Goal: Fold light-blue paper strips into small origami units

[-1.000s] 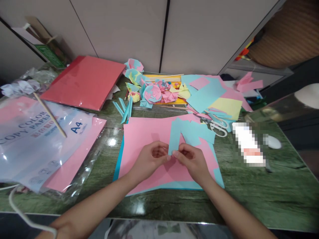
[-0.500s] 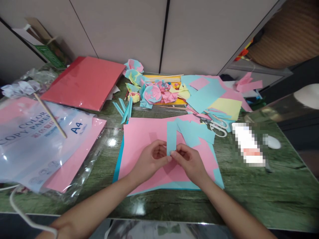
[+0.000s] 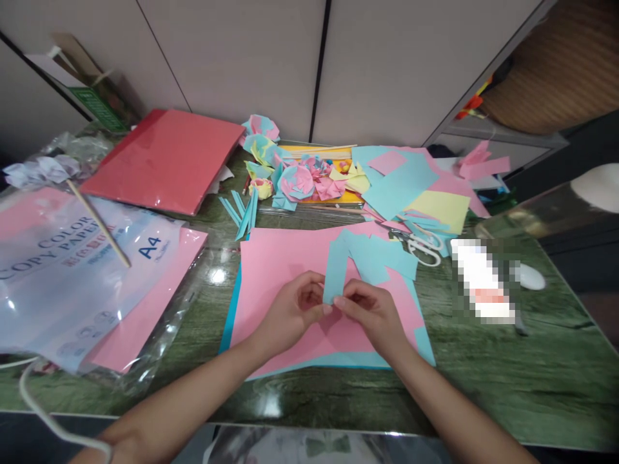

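A narrow light blue paper strip (image 3: 334, 270) stands nearly upright between my hands, its top leaning slightly right. My left hand (image 3: 300, 308) pinches the strip's lower left corner between thumb and fingers. On the other side, my right hand (image 3: 370, 310) pinches the lower right corner. Both hands are over a large pink paper sheet (image 3: 275, 264) that lies on blue sheets. Light blue paper pieces (image 3: 382, 258) lie on the pink sheet just behind the strip. White-handled scissors (image 3: 425, 248) rest beyond them at the right.
Folded paper flowers (image 3: 296, 183) and thin sticks (image 3: 319, 153) lie at the back. Blue strips (image 3: 245, 211) sit left of them. A red paper pack (image 3: 164, 161) and a plastic-wrapped copy paper pack (image 3: 97, 277) occupy the left. At the right are a blurred-out object (image 3: 483, 280) and a white mouse-like object (image 3: 530, 277).
The strip's top has tilted a little to the right and away. My right hand has shifted slightly right; my left hand stays nearly in place.
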`<action>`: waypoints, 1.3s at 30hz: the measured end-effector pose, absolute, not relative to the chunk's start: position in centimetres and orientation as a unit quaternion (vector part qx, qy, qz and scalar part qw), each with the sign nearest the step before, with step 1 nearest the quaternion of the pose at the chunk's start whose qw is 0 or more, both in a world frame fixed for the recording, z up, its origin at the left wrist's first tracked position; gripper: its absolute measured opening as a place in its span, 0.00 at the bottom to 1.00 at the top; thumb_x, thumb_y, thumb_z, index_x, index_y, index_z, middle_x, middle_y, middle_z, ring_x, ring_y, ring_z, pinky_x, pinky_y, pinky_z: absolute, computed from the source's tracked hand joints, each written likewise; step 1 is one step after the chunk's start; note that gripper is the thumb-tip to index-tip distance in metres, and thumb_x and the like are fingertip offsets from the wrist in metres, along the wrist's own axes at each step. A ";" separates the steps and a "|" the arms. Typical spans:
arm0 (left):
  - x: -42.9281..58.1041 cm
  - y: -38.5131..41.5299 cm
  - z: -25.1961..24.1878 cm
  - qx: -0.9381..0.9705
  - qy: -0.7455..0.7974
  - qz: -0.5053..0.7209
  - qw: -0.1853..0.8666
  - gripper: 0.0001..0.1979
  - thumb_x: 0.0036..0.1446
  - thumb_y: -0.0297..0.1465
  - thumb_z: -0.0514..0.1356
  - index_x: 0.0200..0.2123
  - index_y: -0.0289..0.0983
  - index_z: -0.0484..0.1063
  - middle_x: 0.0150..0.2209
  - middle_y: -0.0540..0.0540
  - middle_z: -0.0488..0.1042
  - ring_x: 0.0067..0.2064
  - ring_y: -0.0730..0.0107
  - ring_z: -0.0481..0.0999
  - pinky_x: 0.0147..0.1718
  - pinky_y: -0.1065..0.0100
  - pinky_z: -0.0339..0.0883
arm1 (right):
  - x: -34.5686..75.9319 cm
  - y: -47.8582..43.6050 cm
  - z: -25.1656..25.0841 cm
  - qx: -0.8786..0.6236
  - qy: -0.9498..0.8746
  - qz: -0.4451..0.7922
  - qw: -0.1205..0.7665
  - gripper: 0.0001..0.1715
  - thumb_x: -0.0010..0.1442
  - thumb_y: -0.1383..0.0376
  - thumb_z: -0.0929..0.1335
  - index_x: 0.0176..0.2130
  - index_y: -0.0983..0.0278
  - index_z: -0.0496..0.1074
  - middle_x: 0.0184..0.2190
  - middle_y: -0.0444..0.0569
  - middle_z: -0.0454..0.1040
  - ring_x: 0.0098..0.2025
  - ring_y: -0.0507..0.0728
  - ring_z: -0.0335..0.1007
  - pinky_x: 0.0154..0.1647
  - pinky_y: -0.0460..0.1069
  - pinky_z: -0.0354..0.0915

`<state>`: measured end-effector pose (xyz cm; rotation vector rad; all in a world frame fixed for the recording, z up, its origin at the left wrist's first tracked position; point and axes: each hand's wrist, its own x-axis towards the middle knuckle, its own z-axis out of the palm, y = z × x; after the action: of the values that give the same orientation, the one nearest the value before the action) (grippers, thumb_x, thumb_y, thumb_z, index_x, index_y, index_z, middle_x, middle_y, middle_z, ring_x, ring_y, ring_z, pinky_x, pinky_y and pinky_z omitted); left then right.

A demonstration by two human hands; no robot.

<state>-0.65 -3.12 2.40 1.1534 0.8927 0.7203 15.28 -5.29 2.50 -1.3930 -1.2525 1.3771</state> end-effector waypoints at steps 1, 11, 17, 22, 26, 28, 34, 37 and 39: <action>-0.6 -3.1 2.4 0.515 0.398 0.321 0.688 0.10 0.46 0.27 0.59 0.35 0.36 0.64 0.29 0.51 0.66 0.33 0.73 0.66 0.34 0.70 0.59 | 15.3 -5.3 2.5 -0.551 -0.496 0.540 0.399 0.12 0.49 0.62 0.68 0.21 0.65 0.63 0.18 0.40 0.58 0.22 0.48 0.52 0.23 0.44 0.50; -0.5 -3.1 2.4 0.493 0.424 0.332 0.683 0.10 0.43 0.27 0.62 0.30 0.34 0.65 0.25 0.52 0.66 0.28 0.75 0.66 0.30 0.71 0.59 | 15.2 -5.4 2.6 -0.561 -0.498 0.529 0.397 0.13 0.49 0.61 0.68 0.20 0.64 0.62 0.18 0.40 0.57 0.21 0.47 0.51 0.22 0.44 0.50; -0.6 -2.9 2.4 0.481 0.410 0.336 0.699 0.14 0.43 0.29 0.63 0.35 0.35 0.65 0.28 0.51 0.68 0.31 0.74 0.68 0.33 0.70 0.61 | 15.2 -5.2 2.4 -0.572 -0.484 0.525 0.402 0.14 0.49 0.59 0.67 0.21 0.64 0.61 0.18 0.39 0.57 0.21 0.47 0.52 0.21 0.44 0.51; -0.6 -3.0 2.4 0.492 0.419 0.339 0.684 0.13 0.44 0.28 0.62 0.36 0.36 0.65 0.26 0.52 0.67 0.30 0.76 0.67 0.33 0.71 0.61 | 15.4 -5.2 2.4 -0.581 -0.470 0.522 0.410 0.15 0.49 0.58 0.67 0.21 0.64 0.61 0.17 0.39 0.57 0.20 0.47 0.52 0.21 0.44 0.51; -0.6 -3.1 2.5 0.494 0.421 0.343 0.679 0.13 0.44 0.27 0.62 0.36 0.36 0.65 0.26 0.52 0.66 0.31 0.75 0.67 0.33 0.70 0.60 | 15.3 -5.3 2.2 -0.573 -0.449 0.543 0.419 0.15 0.48 0.58 0.67 0.21 0.64 0.61 0.17 0.39 0.57 0.20 0.47 0.51 0.20 0.44 0.50; -0.6 -3.1 2.5 0.493 0.420 0.340 0.681 0.13 0.44 0.27 0.62 0.36 0.35 0.66 0.26 0.52 0.66 0.31 0.74 0.67 0.33 0.70 0.60 | 15.2 -5.3 1.9 -0.562 -0.434 0.560 0.426 0.15 0.48 0.57 0.67 0.21 0.64 0.61 0.17 0.39 0.57 0.20 0.47 0.51 0.20 0.44 0.50; -0.8 -3.0 3.0 0.510 0.384 0.322 0.699 0.10 0.46 0.28 0.60 0.35 0.35 0.65 0.27 0.52 0.64 0.31 0.75 0.65 0.32 0.71 0.58 | 15.4 -5.2 1.6 -0.551 -0.436 0.567 0.430 0.14 0.48 0.58 0.68 0.22 0.64 0.62 0.17 0.39 0.56 0.19 0.47 0.50 0.19 0.44 0.49; -0.9 -2.9 3.1 0.489 0.371 0.327 0.718 0.09 0.46 0.28 0.59 0.34 0.35 0.66 0.29 0.50 0.66 0.33 0.73 0.66 0.32 0.71 0.59 | 15.4 -5.2 2.1 -0.550 -0.476 0.562 0.393 0.13 0.48 0.59 0.68 0.21 0.65 0.63 0.17 0.39 0.58 0.20 0.47 0.52 0.20 0.44 0.51; -0.9 -2.7 2.9 0.456 0.385 0.368 0.713 0.09 0.47 0.29 0.59 0.34 0.35 0.66 0.32 0.49 0.68 0.34 0.72 0.67 0.32 0.71 0.59 | 15.3 -5.4 2.4 -0.545 -0.516 0.554 0.361 0.12 0.49 0.60 0.67 0.21 0.65 0.64 0.17 0.40 0.61 0.21 0.48 0.55 0.22 0.44 0.53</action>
<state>-0.90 -2.68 2.93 1.0098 0.8533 0.8150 15.27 -5.36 2.37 -1.4049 -1.3288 1.4275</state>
